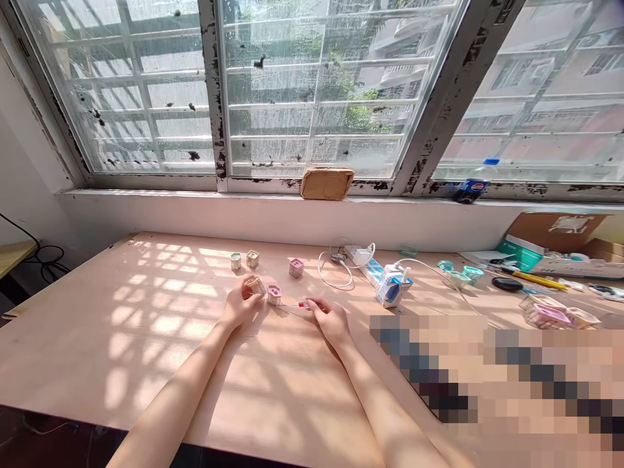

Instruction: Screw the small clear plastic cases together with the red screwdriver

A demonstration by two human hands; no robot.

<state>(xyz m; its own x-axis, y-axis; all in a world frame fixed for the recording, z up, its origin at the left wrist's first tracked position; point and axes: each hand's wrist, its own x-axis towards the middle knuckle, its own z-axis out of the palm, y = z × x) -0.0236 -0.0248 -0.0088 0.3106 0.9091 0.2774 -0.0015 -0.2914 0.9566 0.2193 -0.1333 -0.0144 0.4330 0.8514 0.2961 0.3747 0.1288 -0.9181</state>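
My left hand is closed around a small box with a beige rim, holding it tilted just above the table. Close by its fingertips stands a small pink-rimmed box. Between the thumb and fingers of my right hand is a thin pale stick with a red part, its thin end pointing left toward the pink-rimmed box. Whether that end touches the box, I cannot tell. Farther back sit a teal-rimmed box, another beige-rimmed box and a second pink box.
A power strip with a white cable lies behind my right hand, beside a blue-and-white package. More small boxes, a yellow pen-like tool, a black mouse-shaped object and an opened carton are at the right.
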